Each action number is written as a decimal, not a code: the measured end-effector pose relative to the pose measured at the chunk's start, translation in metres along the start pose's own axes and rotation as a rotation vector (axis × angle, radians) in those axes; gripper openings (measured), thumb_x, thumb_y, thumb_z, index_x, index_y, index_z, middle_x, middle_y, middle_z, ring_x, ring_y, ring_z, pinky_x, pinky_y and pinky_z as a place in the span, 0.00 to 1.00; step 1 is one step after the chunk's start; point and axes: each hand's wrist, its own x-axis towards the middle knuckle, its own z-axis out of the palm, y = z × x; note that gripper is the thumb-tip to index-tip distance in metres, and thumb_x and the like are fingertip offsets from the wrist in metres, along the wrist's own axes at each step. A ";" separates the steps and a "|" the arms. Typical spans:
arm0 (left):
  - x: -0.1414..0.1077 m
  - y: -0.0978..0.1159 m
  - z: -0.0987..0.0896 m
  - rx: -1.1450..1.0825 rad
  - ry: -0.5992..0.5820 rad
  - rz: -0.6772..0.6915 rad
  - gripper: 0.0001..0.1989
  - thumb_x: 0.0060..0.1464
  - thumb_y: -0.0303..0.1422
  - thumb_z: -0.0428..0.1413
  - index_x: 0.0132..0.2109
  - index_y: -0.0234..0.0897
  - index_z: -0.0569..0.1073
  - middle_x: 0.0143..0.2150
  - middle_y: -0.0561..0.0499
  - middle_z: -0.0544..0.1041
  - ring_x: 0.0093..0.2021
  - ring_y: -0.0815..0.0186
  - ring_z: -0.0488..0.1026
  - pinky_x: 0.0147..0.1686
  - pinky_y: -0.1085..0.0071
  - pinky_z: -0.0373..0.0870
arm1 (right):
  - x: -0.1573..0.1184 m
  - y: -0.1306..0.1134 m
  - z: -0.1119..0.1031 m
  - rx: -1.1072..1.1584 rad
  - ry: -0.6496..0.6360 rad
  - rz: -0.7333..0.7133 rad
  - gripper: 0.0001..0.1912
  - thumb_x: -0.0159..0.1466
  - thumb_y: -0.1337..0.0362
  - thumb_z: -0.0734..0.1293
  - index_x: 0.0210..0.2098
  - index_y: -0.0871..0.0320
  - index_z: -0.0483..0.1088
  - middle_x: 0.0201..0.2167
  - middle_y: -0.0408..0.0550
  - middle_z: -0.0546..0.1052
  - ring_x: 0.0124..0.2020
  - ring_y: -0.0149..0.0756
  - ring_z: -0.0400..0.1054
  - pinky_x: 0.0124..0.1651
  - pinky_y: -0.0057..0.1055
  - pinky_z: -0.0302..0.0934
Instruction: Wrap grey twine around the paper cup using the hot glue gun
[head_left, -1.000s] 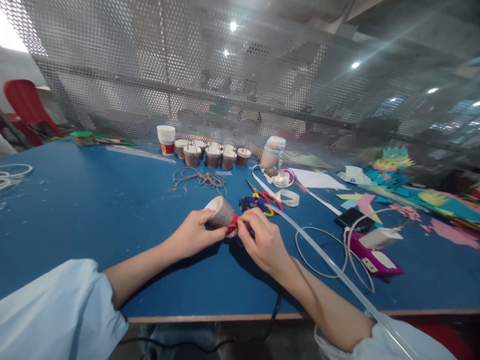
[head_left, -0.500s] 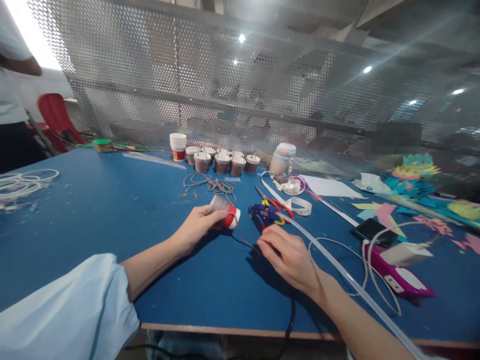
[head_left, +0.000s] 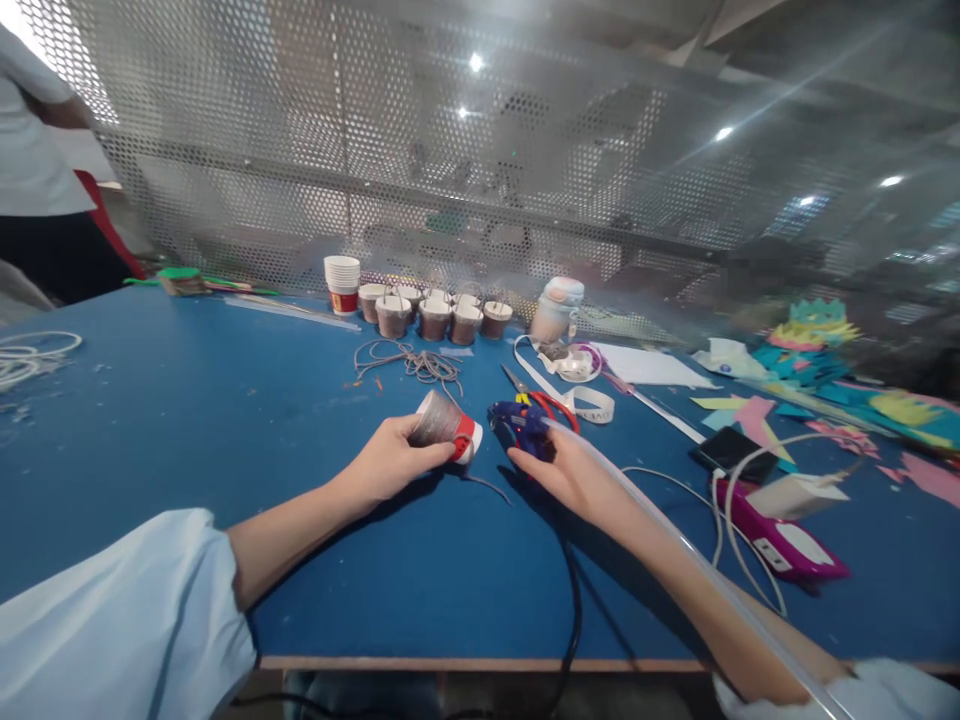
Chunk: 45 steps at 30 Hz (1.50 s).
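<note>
A red and white paper cup (head_left: 466, 438), partly wound with grey cord, lies tilted in my left hand (head_left: 397, 458), whose fingers hold it. The cord's loose end (head_left: 489, 487) trails onto the blue table (head_left: 390, 590). My right hand (head_left: 570, 470) is wrapped round the handle of a dark blue glue gun (head_left: 519, 418), its nozzle pointing left toward the cup. A long clear glue stick (head_left: 675, 538) runs from the gun's back over my right forearm. Scissors (head_left: 551, 408) with red and yellow handles lie just behind the gun.
Behind stand cord-wrapped cups (head_left: 435, 320), stacked paper cups (head_left: 343, 284) and a jar (head_left: 556, 310). Loose cord (head_left: 420, 362) lies nearer. On the right are a purple power strip (head_left: 787, 540), cables and a black phone (head_left: 731, 455). A person (head_left: 45, 150) stands at the far left.
My right hand has let go of the cord's end and closed round the glue gun. The view has shifted slightly, and more of the person at the left shows.
</note>
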 end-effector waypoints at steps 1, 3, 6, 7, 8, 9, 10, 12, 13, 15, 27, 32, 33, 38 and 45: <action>0.001 -0.001 0.000 0.003 -0.011 0.011 0.14 0.44 0.35 0.61 0.38 0.30 0.78 0.34 0.47 0.81 0.34 0.64 0.75 0.39 0.70 0.68 | 0.003 -0.001 0.002 0.025 -0.027 0.040 0.16 0.60 0.56 0.65 0.42 0.61 0.72 0.31 0.50 0.78 0.30 0.41 0.71 0.34 0.35 0.65; 0.003 -0.003 0.000 0.023 -0.026 0.040 0.13 0.45 0.34 0.61 0.38 0.30 0.78 0.35 0.47 0.81 0.35 0.63 0.76 0.40 0.69 0.69 | 0.008 -0.004 0.003 0.086 -0.064 0.113 0.16 0.59 0.60 0.64 0.43 0.61 0.72 0.31 0.48 0.78 0.30 0.40 0.71 0.35 0.34 0.65; 0.007 -0.005 -0.004 0.082 -0.048 0.077 0.13 0.46 0.34 0.60 0.38 0.30 0.78 0.34 0.47 0.81 0.35 0.62 0.76 0.40 0.68 0.70 | 0.015 -0.009 -0.004 0.223 -0.052 0.172 0.16 0.56 0.63 0.62 0.43 0.60 0.72 0.30 0.46 0.78 0.28 0.38 0.70 0.29 0.31 0.63; 0.008 -0.006 -0.007 0.101 -0.060 0.088 0.13 0.46 0.34 0.60 0.38 0.30 0.78 0.35 0.47 0.81 0.35 0.62 0.76 0.40 0.68 0.70 | 0.018 -0.012 -0.008 0.288 -0.058 0.199 0.15 0.56 0.63 0.62 0.42 0.60 0.71 0.30 0.46 0.78 0.27 0.38 0.71 0.27 0.30 0.62; 0.009 -0.007 -0.010 0.118 -0.071 0.098 0.13 0.47 0.34 0.59 0.38 0.30 0.78 0.35 0.48 0.81 0.35 0.62 0.76 0.41 0.68 0.70 | 0.021 -0.015 -0.012 0.367 -0.076 0.228 0.15 0.55 0.63 0.61 0.41 0.60 0.71 0.29 0.47 0.78 0.27 0.38 0.72 0.26 0.29 0.62; 0.010 -0.007 -0.012 0.135 -0.081 0.104 0.13 0.47 0.34 0.59 0.38 0.30 0.79 0.35 0.48 0.81 0.36 0.62 0.76 0.41 0.69 0.70 | 0.023 -0.019 -0.015 0.453 -0.109 0.249 0.14 0.55 0.63 0.61 0.40 0.61 0.70 0.28 0.48 0.79 0.27 0.39 0.73 0.26 0.29 0.62; 0.011 -0.008 -0.016 0.147 -0.088 0.107 0.13 0.46 0.34 0.60 0.39 0.31 0.79 0.35 0.49 0.81 0.36 0.62 0.76 0.42 0.69 0.70 | 0.025 -0.022 -0.018 0.533 -0.146 0.259 0.14 0.55 0.63 0.61 0.39 0.61 0.70 0.27 0.48 0.79 0.27 0.39 0.73 0.26 0.29 0.62; 0.013 -0.008 -0.021 0.164 -0.083 0.092 0.13 0.46 0.34 0.60 0.39 0.31 0.79 0.35 0.49 0.81 0.36 0.62 0.76 0.42 0.69 0.70 | 0.025 -0.027 -0.020 0.637 -0.208 0.253 0.14 0.55 0.63 0.60 0.37 0.61 0.70 0.22 0.47 0.77 0.25 0.37 0.72 0.28 0.30 0.62; 0.013 -0.009 -0.023 0.169 -0.075 0.080 0.13 0.46 0.34 0.60 0.39 0.32 0.79 0.34 0.50 0.81 0.35 0.63 0.76 0.41 0.70 0.70 | 0.023 -0.028 -0.019 0.651 -0.216 0.239 0.13 0.55 0.63 0.60 0.36 0.61 0.70 0.19 0.45 0.75 0.22 0.35 0.70 0.28 0.30 0.62; 0.014 -0.009 -0.025 0.179 -0.067 0.069 0.12 0.46 0.34 0.60 0.38 0.32 0.79 0.34 0.50 0.81 0.34 0.64 0.76 0.39 0.70 0.71 | 0.016 -0.030 -0.016 0.622 -0.187 0.212 0.10 0.56 0.62 0.60 0.31 0.60 0.70 0.15 0.42 0.71 0.19 0.32 0.66 0.27 0.29 0.60; 0.007 -0.005 -0.024 0.312 -0.104 0.186 0.15 0.51 0.35 0.57 0.44 0.31 0.79 0.40 0.48 0.81 0.43 0.59 0.75 0.46 0.68 0.69 | -0.012 -0.045 -0.015 0.365 -0.160 0.166 0.15 0.58 0.54 0.63 0.21 0.55 0.63 0.12 0.38 0.63 0.15 0.29 0.57 0.20 0.27 0.55; 0.007 -0.005 -0.023 0.330 -0.080 0.190 0.15 0.49 0.34 0.57 0.42 0.31 0.79 0.38 0.48 0.81 0.40 0.59 0.75 0.44 0.69 0.70 | -0.013 -0.052 -0.012 0.376 -0.094 0.128 0.12 0.56 0.57 0.64 0.21 0.55 0.63 0.16 0.40 0.66 0.17 0.28 0.57 0.22 0.27 0.57; 0.007 -0.005 -0.022 0.332 -0.077 0.188 0.15 0.49 0.35 0.57 0.42 0.31 0.79 0.38 0.48 0.81 0.40 0.59 0.75 0.43 0.69 0.70 | -0.013 -0.052 -0.011 0.371 -0.090 0.127 0.11 0.56 0.56 0.64 0.22 0.55 0.63 0.17 0.40 0.67 0.18 0.29 0.57 0.22 0.26 0.57; 0.007 -0.005 -0.021 0.344 -0.067 0.171 0.16 0.48 0.35 0.57 0.42 0.28 0.78 0.37 0.48 0.80 0.38 0.61 0.74 0.41 0.70 0.69 | -0.017 -0.050 -0.008 0.312 -0.153 0.160 0.12 0.57 0.55 0.64 0.24 0.55 0.63 0.16 0.38 0.65 0.18 0.28 0.56 0.21 0.25 0.55; 0.006 -0.007 -0.023 0.378 -0.073 0.171 0.16 0.49 0.34 0.56 0.42 0.28 0.78 0.35 0.48 0.78 0.35 0.64 0.72 0.40 0.70 0.68 | -0.024 -0.046 -0.003 0.257 -0.125 0.064 0.11 0.60 0.56 0.63 0.26 0.55 0.61 0.19 0.39 0.67 0.20 0.29 0.60 0.25 0.25 0.58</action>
